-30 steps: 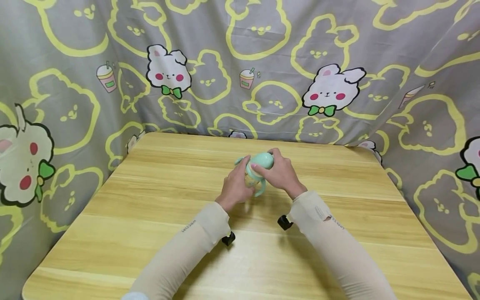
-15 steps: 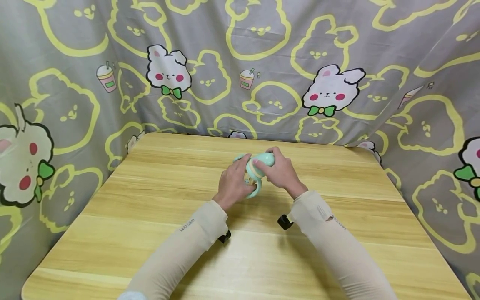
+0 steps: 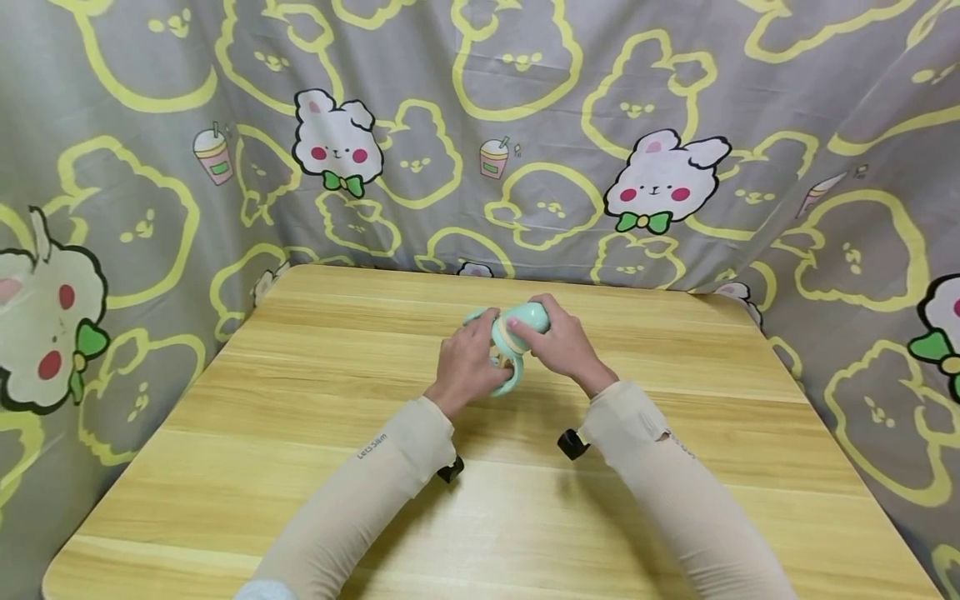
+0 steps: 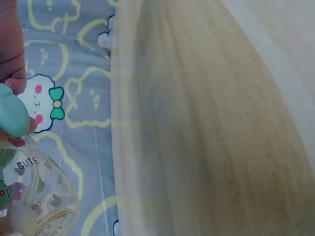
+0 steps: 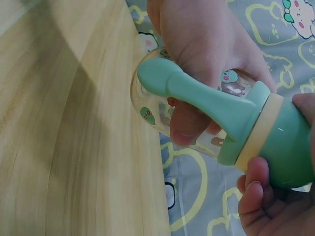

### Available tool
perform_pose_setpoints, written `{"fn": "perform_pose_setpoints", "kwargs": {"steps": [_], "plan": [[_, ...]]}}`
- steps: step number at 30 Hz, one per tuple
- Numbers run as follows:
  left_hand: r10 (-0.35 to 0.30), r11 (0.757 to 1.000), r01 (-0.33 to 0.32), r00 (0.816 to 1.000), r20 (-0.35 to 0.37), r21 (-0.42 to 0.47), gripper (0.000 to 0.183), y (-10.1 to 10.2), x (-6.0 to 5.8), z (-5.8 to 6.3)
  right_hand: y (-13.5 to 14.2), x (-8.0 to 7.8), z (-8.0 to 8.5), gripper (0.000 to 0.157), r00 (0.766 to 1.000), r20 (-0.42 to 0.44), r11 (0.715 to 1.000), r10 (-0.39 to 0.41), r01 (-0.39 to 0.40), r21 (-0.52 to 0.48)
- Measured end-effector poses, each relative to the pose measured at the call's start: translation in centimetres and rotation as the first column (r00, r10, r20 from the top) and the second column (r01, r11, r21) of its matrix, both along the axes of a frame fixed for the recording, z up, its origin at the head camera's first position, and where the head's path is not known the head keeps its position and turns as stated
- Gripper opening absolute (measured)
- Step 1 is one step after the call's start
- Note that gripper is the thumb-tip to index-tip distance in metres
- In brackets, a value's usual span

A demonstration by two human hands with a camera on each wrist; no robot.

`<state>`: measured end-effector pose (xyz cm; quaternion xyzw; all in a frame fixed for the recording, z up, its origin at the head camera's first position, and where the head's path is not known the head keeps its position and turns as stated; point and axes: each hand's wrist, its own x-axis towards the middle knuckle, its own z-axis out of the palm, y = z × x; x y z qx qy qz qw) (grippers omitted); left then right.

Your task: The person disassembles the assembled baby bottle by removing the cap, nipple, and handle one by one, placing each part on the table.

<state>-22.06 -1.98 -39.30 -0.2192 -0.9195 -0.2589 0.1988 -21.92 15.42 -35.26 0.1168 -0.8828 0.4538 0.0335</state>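
Both hands hold a baby bottle (image 3: 510, 335) tilted over the middle of the table. It has a clear body (image 4: 60, 194) printed with small pictures and the word "CUTE", two mint-green handles (image 5: 211, 102), a cream ring (image 5: 261, 132) and a rounded mint-green cap (image 5: 291, 145). My left hand (image 3: 467, 363) grips the body, its thumb passing between handle and body in the right wrist view. Around the cap curl the fingers of my right hand (image 3: 564, 340), the thumb lying along its near side. The left palm hides much of the body in the head view.
Under the hands lies a wood-grain table (image 3: 315, 375) with rounded corners. A grey curtain (image 3: 420, 150) with yellow outlines and rabbit faces hangs behind it and along both sides. Small black devices (image 3: 573, 444) sit below both wrists.
My left hand has turned slightly and shifted a little left, the near handle swinging left with it. My right hand stays on the cap, almost in place.
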Motion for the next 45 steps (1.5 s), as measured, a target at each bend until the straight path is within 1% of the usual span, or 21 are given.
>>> {"fn": "perform_pose_setpoints", "kwargs": {"steps": [3, 8, 11, 16, 18, 20, 23, 25, 29, 32, 36, 39, 45], "plan": [[-0.026, 1.000, 0.026, 1.000, 0.010, 0.008, 0.078, -0.1, 0.0, 0.1, 0.2, 0.0, 0.0, 0.048, 0.999, -0.026, 1.000, 0.021, -0.021, 0.007], [-0.059, 0.998, 0.060, 0.998, -0.011, 0.009, 0.073, -0.3, -0.1, 0.3, 0.4, 0.1, 0.1, 0.041, 0.994, -0.083, 0.998, 0.066, -0.065, 0.011], [-0.063, 0.998, 0.064, 0.998, -0.011, 0.001, 0.073, -0.3, -0.2, 0.5, 0.5, 0.1, 0.1, 0.040, 0.993, -0.084, 0.997, 0.081, -0.082, -0.011], [-0.079, 0.997, 0.079, 0.997, 0.020, -0.007, 0.074, -0.3, -0.2, 0.8, 1.0, 0.1, 0.0, 0.040, 0.989, -0.068, 0.990, 0.131, -0.134, -0.046], [-0.067, 0.997, 0.067, 0.998, 0.009, -0.031, 0.074, -0.4, -0.2, 0.9, 1.2, 0.2, 0.1, 0.040, 0.985, -0.058, 0.985, 0.163, -0.166, -0.042], [-0.051, 0.997, 0.051, 0.999, -0.010, -0.057, 0.076, -0.4, -0.1, 0.9, 1.3, 0.2, 0.2, 0.041, 0.982, -0.053, 0.983, 0.182, -0.182, -0.012], [-0.027, 0.995, 0.023, 0.999, -0.040, -0.094, 0.077, -0.4, 0.1, 1.0, 1.4, 0.4, 0.5, 0.042, 0.983, -0.038, 0.983, 0.179, -0.177, 0.035], [-0.023, 0.994, 0.017, 0.998, -0.053, -0.110, 0.077, -0.3, 0.2, 1.0, 1.4, 0.4, 0.6, 0.042, 0.988, -0.020, 0.987, 0.152, -0.151, 0.049], [-0.029, 0.991, 0.020, 0.997, -0.070, -0.131, 0.076, -0.2, 0.4, 0.9, 1.1, 0.5, 0.8, 0.044, 0.996, 0.026, 0.995, 0.089, -0.089, 0.034], [-0.026, 0.990, 0.015, 0.997, -0.078, -0.139, 0.077, -0.2, 0.4, 0.9, 1.0, 0.5, 0.8, 0.045, 0.997, 0.048, 0.998, 0.065, -0.065, 0.007], [-0.023, 0.989, 0.010, 0.996, -0.086, -0.147, 0.078, -0.2, 0.4, 1.0, 1.0, 0.5, 0.5, 0.044, 0.996, 0.060, 0.997, 0.070, -0.068, -0.042], [-0.040, 0.990, 0.029, 0.996, -0.078, -0.135, 0.078, -0.3, 0.4, 1.2, 1.1, 0.4, 0.4, 0.043, 0.995, 0.051, 0.995, 0.082, -0.079, -0.062], [-0.072, 0.991, 0.065, 0.996, -0.059, -0.114, 0.076, -0.5, 0.3, 1.4, 1.3, 0.4, 0.3, 0.040, 0.990, 0.022, 0.987, 0.138, -0.135, -0.092]]}}
